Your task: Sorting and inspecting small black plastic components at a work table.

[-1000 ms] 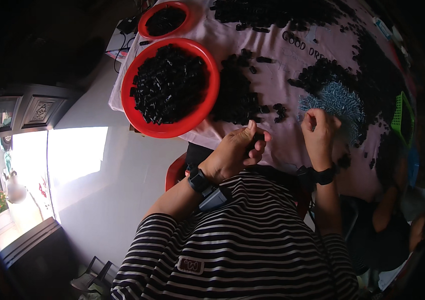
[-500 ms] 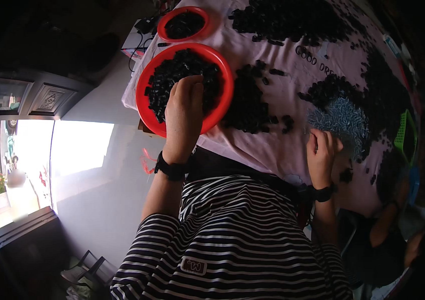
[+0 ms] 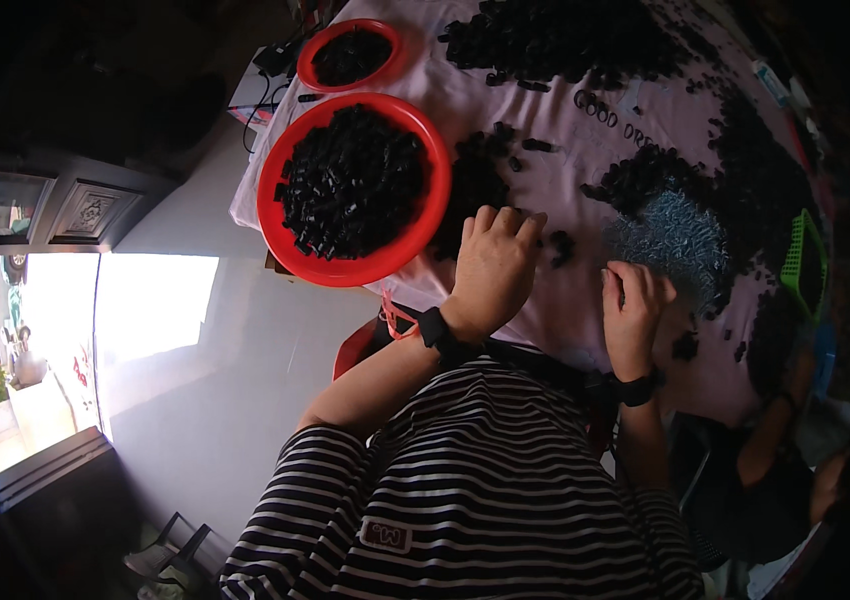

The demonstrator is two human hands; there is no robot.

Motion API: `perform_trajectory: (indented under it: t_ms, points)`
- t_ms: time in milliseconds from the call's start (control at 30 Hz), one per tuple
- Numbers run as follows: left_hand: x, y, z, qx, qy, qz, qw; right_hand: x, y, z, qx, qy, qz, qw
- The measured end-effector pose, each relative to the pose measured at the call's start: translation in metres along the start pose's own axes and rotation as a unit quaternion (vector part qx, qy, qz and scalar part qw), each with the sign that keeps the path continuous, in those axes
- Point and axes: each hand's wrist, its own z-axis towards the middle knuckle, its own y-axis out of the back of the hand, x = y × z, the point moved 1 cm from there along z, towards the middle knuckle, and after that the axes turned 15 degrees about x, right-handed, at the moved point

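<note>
While resting palm-down on the pink cloth (image 3: pixel 585 150), left hand (image 3: pixel 493 268) lying with fingers curled under, clenched loosely; whether gripping anything, cannot tell. Sitting just right of the big red basin (image 3: pixel 275 235) of small black parts (image 3: pixel 350 180), nearer to it than the right hand (image 3: pixel 633 310), with a loose heap of black parts (image 3: pixel 475 185) just ahead. Right hand pinching closed, contents hidden, beside the pile of silvery screws (image 3: pixel 680 235). Smaller red basin (image 3: pixel 320 50) lying farther off.

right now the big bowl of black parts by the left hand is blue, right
Not quite: the big bowl of black parts by the left hand is red, not blue, as the head view shows. It does sit just left of that hand on the pink cloth.
</note>
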Motion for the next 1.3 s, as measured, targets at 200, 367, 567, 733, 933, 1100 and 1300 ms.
perform_trajectory:
  t_ms: [200,367,567,733,933,1100,1300]
  points:
    - [0.003,-0.016,0.006,0.055,-0.006,0.059,0.997,0.003,0.006,-0.004,0.001,-0.009,-0.013,1.000]
    - [0.005,-0.009,0.005,0.009,-0.029,0.051,0.998,0.006,0.007,-0.003,-0.010,-0.008,0.003,1.000]
    - [-0.007,0.017,-0.011,0.103,0.062,-0.417,0.901,0.014,0.020,-0.002,-0.024,-0.015,0.082,0.996]
    - [-0.001,0.016,-0.027,0.275,0.080,-0.693,0.661,0.027,0.031,-0.007,0.034,-0.089,0.276,0.956]
    - [-0.005,0.011,-0.033,0.269,0.056,-0.676,0.684,0.053,0.052,0.008,0.037,0.042,0.235,0.970]
    - [-0.012,0.009,-0.035,0.238,0.033,-0.672,0.701,0.057,0.048,0.009,0.059,0.045,0.242,0.967]
    - [-0.011,0.020,-0.037,0.272,0.094,-0.707,0.646,0.056,0.046,0.008,0.085,0.059,0.250,0.963]
